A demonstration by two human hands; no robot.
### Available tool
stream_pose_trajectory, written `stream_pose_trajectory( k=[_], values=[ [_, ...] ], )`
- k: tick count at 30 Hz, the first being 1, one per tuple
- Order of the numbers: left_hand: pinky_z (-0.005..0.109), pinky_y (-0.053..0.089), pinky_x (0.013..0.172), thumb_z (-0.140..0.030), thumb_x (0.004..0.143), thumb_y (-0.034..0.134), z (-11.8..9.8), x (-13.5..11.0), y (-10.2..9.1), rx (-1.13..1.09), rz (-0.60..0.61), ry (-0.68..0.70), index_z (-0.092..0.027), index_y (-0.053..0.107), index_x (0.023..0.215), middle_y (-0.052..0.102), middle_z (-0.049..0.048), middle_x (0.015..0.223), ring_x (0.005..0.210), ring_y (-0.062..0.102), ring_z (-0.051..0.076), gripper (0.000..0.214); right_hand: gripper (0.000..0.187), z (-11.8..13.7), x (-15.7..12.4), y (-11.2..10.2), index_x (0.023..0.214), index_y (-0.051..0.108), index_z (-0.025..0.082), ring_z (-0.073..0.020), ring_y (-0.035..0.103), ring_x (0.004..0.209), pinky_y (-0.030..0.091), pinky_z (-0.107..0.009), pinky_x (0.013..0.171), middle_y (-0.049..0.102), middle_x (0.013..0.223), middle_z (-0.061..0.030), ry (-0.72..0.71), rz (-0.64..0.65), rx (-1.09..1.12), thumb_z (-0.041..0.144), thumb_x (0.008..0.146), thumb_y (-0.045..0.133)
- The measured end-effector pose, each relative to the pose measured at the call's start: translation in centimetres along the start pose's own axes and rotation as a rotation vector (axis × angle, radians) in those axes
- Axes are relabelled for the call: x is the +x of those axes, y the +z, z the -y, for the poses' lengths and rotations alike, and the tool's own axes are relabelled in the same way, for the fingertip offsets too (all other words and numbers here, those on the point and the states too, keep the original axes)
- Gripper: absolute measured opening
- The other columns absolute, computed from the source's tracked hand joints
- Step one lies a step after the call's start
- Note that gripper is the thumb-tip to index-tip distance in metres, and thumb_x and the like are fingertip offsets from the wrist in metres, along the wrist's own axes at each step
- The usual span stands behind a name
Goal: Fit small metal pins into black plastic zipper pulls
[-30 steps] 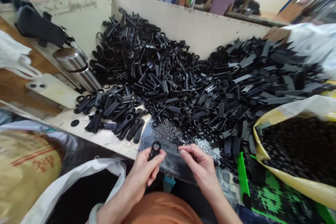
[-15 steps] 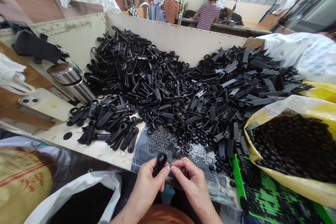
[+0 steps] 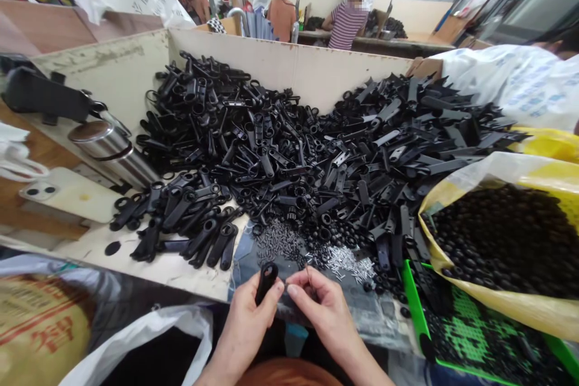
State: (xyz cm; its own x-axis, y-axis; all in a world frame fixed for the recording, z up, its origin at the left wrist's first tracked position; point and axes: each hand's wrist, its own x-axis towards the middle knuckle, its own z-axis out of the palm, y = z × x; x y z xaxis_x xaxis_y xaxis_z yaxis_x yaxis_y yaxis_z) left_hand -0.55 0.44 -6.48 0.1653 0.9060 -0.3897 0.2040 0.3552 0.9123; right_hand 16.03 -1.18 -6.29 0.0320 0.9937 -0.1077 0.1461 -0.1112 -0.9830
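My left hand (image 3: pixel 253 319) is closed round a black plastic handle-like part (image 3: pixel 266 280) with a ring at its upper end. Thumb and forefinger of my right hand (image 3: pixel 323 307) are pinched together close beside it, on something too small to make out. Just beyond my hands, a dark cloth (image 3: pixel 246 259) bears small grey metal pieces (image 3: pixel 278 241) and shiny silver pins (image 3: pixel 348 262). Behind these rises a heap of ring-ended black parts (image 3: pixel 266 132), with flat black strips (image 3: pixel 407 117) to the right. A smaller group of black handle parts (image 3: pixel 176 217) lies at the left.
A steel flask (image 3: pixel 102 142) and a phone (image 3: pixel 67 193) are on the left. On the right are a yellow bag (image 3: pixel 434 241) of round black pieces and a green basket (image 3: pixel 418 319). An open white sack (image 3: pixel 131 325) stands below the table. Several people work behind the partition (image 3: pixel 307 63).
The camera view has shifted slightly. My hands have moved a little left in the picture, and a small gap now shows between their fingertips. The black part stays in my left hand.
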Motion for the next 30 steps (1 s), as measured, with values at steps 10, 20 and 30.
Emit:
stream_pose_trajectory(
  k=[10, 20, 30],
  values=[
    [0.017, 0.008, 0.034, -0.071, 0.067, 0.075, -0.2, 1.2, -0.6, -0.194, -0.146, -0.194, -0.019, 0.061, 0.080, 0.045, -0.0092, 0.038, 0.034, 0.019, 0.004, 0.055, 0.021, -0.1, 2.7, 0.8, 0.110, 0.074, 0.020, -0.0174, 0.065, 0.077, 0.048, -0.026, 0.070, 0.068, 0.089, -0.0042, -0.346, 0.033, -0.390, 0.019, 0.099, 0.056],
    [0.015, 0.016, 0.036, -0.062, 0.070, 0.079, -1.2, 0.2, -1.6, -0.266, -0.134, -0.217, -0.014, 0.065, 0.095, 0.053, -0.0080, 0.044, 0.034, 0.030, 0.004, 0.056, 0.015, -0.5, -1.3, -4.2, 0.100, 0.074, 0.024, -0.0155, 0.060, 0.062, 0.048, -0.023, 0.059, 0.065, 0.077, 0.0008, -0.231, -0.158, -0.468, 0.032, 0.101, 0.061],
    [0.018, 0.013, 0.037, -0.071, 0.071, 0.074, -2.1, -1.6, -0.6, -0.350, -0.048, -0.344, -0.021, 0.054, 0.085, 0.050, -0.0106, 0.043, 0.033, 0.024, 0.003, 0.056, 0.037, -1.5, -0.2, -3.8, 0.102, 0.071, 0.024, -0.0139, 0.072, 0.067, 0.053, -0.021, 0.058, 0.071, 0.092, -0.0038, -0.587, 0.034, -0.815, 0.031, 0.111, 0.036]
  ],
)
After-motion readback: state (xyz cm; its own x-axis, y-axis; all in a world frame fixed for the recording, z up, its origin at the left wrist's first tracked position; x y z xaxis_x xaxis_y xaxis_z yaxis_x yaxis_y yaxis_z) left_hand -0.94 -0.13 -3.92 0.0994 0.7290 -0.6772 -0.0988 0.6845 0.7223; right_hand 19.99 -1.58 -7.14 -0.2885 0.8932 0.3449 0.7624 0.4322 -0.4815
